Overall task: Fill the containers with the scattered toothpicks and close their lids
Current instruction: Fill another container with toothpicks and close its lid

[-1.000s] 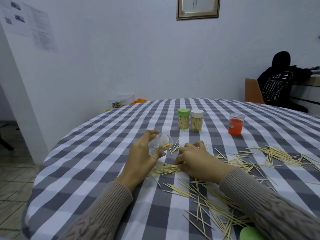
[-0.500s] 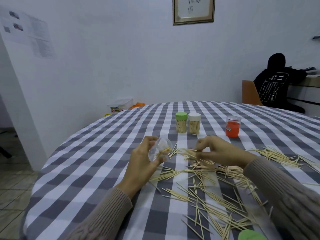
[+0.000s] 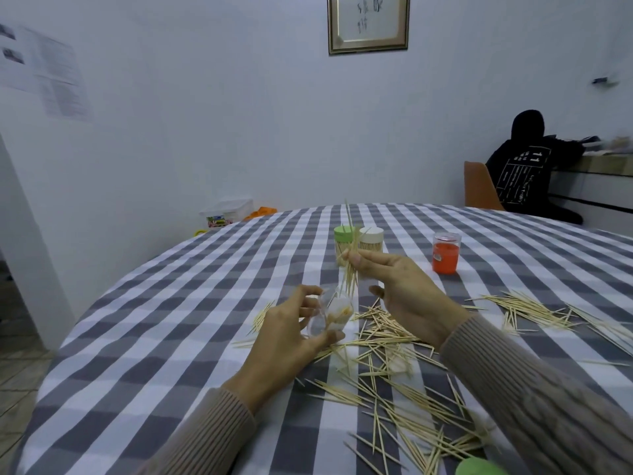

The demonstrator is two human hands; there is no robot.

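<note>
My left hand (image 3: 291, 332) grips a small clear container (image 3: 334, 313), tilted with its mouth toward the right and a few toothpicks inside. Just above it, my right hand (image 3: 399, 291) pinches a bunch of toothpicks (image 3: 351, 269) held nearly upright, their lower tips right at the container's mouth. Loose toothpicks (image 3: 387, 341) lie scattered on the checked tablecloth under and right of my hands. Two filled containers stand behind, one with a green lid (image 3: 344, 234) and one with a white lid (image 3: 371, 236). An orange container (image 3: 445, 257) stands to their right.
A loose green lid (image 3: 479, 467) shows at the bottom edge. More toothpicks (image 3: 534, 310) lie in a heap at the right. The round table's edge (image 3: 113, 289) curves on the left. A person in a black hooded top (image 3: 527, 166) sits on a chair at the far right.
My right hand has picked up a bunch of toothpicks from the table and raised it upright over the container. My left hand has kept holding the container in about the same place.
</note>
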